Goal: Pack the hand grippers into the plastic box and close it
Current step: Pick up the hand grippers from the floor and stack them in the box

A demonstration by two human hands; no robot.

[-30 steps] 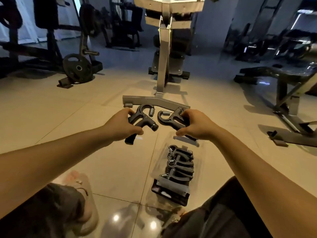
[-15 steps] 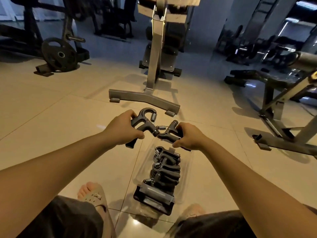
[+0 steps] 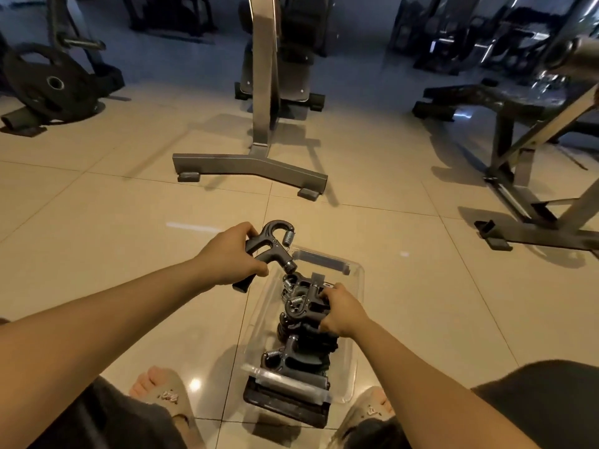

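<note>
Several dark grey sprung hand grippers in clear plastic box

Clear, glossy plastic in the plastic box. Matt dark-grey plastic on the hand grippers, with bright coiled metal springs. Smooth, glossy beige tile across the floor. Brushed grey metal on the stand base; matt black on the weight plate.
</note>
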